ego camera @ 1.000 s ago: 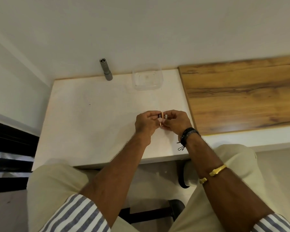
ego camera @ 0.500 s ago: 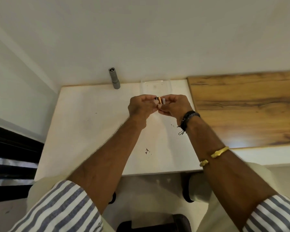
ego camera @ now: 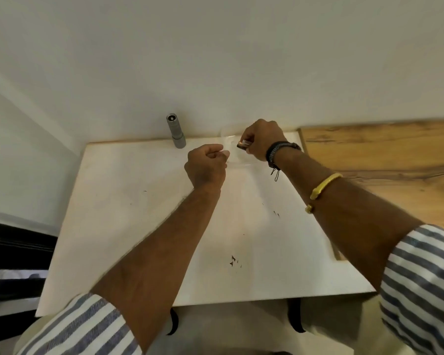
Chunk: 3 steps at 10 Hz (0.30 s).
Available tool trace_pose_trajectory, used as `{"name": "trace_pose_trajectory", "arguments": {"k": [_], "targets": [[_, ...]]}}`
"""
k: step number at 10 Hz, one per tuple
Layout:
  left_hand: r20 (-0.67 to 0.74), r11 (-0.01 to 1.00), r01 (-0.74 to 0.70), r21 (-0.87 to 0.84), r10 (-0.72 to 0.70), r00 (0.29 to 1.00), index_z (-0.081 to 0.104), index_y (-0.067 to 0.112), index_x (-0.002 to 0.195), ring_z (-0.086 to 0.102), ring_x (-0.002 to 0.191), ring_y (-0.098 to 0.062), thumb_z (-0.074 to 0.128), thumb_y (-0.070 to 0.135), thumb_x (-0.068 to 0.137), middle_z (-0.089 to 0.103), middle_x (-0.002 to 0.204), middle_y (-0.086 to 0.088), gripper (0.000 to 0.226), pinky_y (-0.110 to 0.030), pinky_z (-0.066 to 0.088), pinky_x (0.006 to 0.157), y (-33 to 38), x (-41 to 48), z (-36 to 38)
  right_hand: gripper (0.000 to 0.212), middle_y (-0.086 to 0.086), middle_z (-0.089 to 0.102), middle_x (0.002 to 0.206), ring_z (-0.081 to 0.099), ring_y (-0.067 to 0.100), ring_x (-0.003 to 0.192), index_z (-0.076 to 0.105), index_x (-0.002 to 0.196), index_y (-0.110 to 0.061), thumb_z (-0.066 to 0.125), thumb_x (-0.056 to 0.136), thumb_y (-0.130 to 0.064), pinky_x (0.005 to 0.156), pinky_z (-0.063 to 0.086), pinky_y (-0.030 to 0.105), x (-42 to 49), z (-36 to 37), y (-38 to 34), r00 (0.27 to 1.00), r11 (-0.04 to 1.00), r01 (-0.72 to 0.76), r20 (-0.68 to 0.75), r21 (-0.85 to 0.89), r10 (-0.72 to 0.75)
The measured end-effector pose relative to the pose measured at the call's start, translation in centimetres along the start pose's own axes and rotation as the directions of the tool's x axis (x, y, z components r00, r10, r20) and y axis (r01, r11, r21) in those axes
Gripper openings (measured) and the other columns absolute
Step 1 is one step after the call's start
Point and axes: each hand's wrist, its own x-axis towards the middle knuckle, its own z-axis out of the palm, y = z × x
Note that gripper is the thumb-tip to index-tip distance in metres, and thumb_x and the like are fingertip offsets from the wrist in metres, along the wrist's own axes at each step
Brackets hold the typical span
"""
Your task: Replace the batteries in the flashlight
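— A second ago both hands were joined near the front edge. What's changed?

— They've parted and reached to the back of the worktop [ego camera: 139,213]. The right hand [ego camera: 260,139] alone has the batteries [ego camera: 242,144] now, pinched between thumb and fingertips, copper end showing. It holds them over the clear box [ego camera: 237,162], which sits at the back by the wall [ego camera: 215,60].

— In the box, or above it?

— Can't say. The box is see-through and that spot is blurred, so whether they touch it is beyond me.

— And the left hand [ego camera: 207,166]?

— It has let go of the batteries and come away to the left, just beside the box's near corner. Fingers curled in, thumb toward the rim. Whether it nips the edge of the box or holds nothing, I can't tell.

— The flashlight [ego camera: 176,134]?

— Same place as before: standing on end at the back edge, against the wall, left of the box and apart from both hands. Nobody is touching it.

— Anything else?

— A wooden top [ego camera: 382,155] butts against the worktop on the right. Both arms are stretched out further than before.
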Motion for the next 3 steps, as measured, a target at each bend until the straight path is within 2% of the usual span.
{"name": "trace_pose_trajectory", "arguments": {"k": [1, 2, 3], "targets": [[-0.010, 1.000, 0.017, 0.011, -0.017, 1.000, 0.077, 0.007, 0.104, 0.074, 0.073, -0.016, 0.080, 0.014, 0.083, 0.078, 0.095, -0.009, 0.022, -0.035, 0.065, 0.071, -0.6, 0.5, 0.1, 0.024, 0.005, 0.072, 0.117, 0.066, 0.027, 0.109, 0.077, 0.113, -0.016, 0.072, 0.090, -0.011, 0.096, 0.056, 0.037, 1.0, 0.5, -0.3, 0.991, 0.982, 0.094, 0.105, -0.165, -0.078], [-0.003, 1.000, 0.022, -0.020, -0.022, 1.000, 0.077, 0.006, 0.104, 0.073, 0.070, -0.016, 0.079, 0.013, 0.083, 0.078, 0.092, -0.010, 0.022, -0.036, 0.065, 0.072, -1.0, 0.5, 0.0, 0.025, 0.003, 0.072, 0.117, 0.065, 0.025, 0.111, 0.078, 0.108, -0.016, 0.065, 0.091, -0.003, 0.098, 0.054, 0.036, 1.7, 0.8, 0.0, 0.994, 0.988, 0.090, 0.080, -0.125, -0.081], [-0.013, 0.999, 0.032, -0.033, -0.032, 0.999, 0.077, 0.006, 0.106, 0.073, 0.072, -0.016, 0.078, 0.014, 0.085, 0.078, 0.094, -0.009, 0.022, -0.037, 0.064, 0.074, -1.0, 0.3, -0.1, 0.028, 0.005, 0.075, 0.110, 0.068, 0.024, 0.108, 0.078, 0.104, -0.017, 0.064, 0.089, 0.002, 0.098, 0.056, 0.037, 1.8, 0.5, 0.8, 0.999, 1.000, -0.020, -0.040, -0.010, 0.019]]}}
